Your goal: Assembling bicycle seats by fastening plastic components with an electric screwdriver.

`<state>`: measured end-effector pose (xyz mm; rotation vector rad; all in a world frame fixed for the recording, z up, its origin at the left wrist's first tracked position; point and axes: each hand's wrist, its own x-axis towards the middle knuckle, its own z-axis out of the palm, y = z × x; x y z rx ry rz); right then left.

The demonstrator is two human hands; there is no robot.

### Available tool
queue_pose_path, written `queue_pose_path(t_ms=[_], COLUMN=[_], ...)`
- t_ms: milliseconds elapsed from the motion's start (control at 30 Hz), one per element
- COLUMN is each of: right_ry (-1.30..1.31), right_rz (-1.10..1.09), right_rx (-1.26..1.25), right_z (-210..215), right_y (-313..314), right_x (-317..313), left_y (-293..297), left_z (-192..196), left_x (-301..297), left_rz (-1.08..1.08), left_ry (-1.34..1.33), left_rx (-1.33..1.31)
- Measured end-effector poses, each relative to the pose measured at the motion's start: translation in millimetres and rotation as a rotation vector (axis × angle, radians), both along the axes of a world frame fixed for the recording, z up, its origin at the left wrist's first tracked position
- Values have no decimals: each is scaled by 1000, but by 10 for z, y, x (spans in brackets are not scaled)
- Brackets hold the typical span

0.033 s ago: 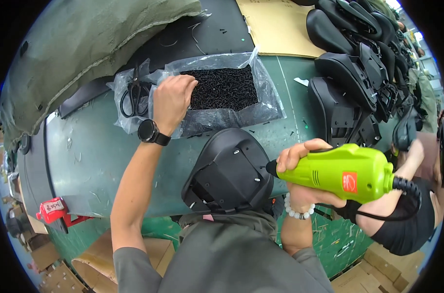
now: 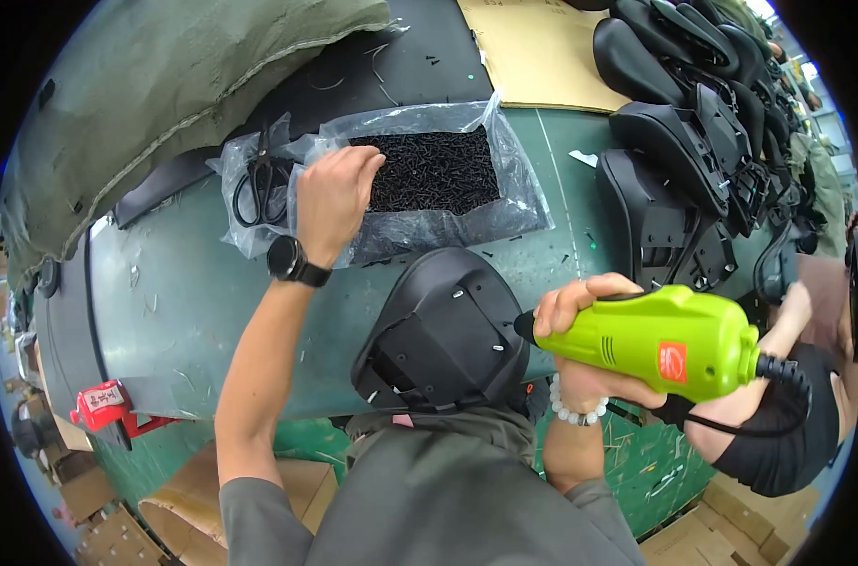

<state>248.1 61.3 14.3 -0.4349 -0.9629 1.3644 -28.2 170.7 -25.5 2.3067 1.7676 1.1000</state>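
My left hand (image 2: 338, 193) rests at the left side of a plastic-lined box of black screws (image 2: 434, 172), its fingers pinched together. Whatever may be between those fingertips is hidden. In my right hand (image 2: 580, 349) is a bright green corded electric screwdriver (image 2: 651, 338), held level with its black nose pointing left. That nose is close to the right edge of a black saddle-shaped seat (image 2: 448, 330), which lies underside up at the table's front edge, against my body. Small pale metal pins stick out of the seat's underside.
Black-handled scissors (image 2: 257, 189) lie on plastic left of the screws. Several black seats (image 2: 669, 179) are piled at the right, beside a cardboard sheet (image 2: 542, 57). Grey-green cloth (image 2: 165, 104) covers the far left. A co-worker's arm (image 2: 787, 325) is at the right, near the screwdriver's cord.
The back end of the electric screwdriver has dipped very slightly. The co-worker's arm at the right has shifted a little. My left hand has hardly moved.
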Motion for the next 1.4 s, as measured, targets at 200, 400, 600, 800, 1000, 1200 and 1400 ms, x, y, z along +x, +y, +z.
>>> queue_pose_path(t_ms=[200, 400, 600, 800, 1000, 1200, 1400], right_ry=[-113, -209, -104, -90, -116, -58, -65], right_rz=[-19, 63, 58, 117, 41, -11, 34], right_rx=[75, 114, -42, 352, 329, 159, 212], right_z=[129, 158, 209, 554, 559, 706, 722], right_y=[-30, 11, -41, -18, -91, -179, -155], right_x=[-57, -78, -135, -102, -163, -222, -207], left_y=[-987, -1427, -1424, -1401, -1409, -1433, -1448], left_z=[599, 163, 116, 167, 142, 211, 298], left_x=[508, 829, 810, 858, 820, 781, 108], left_rz=[-511, -612, -539, -459, -543, -564, -191], left_ry=[-3, -45, -12, 21, -2, 14, -187], left_rx=[76, -77, -31, -34, 1, 32, -168])
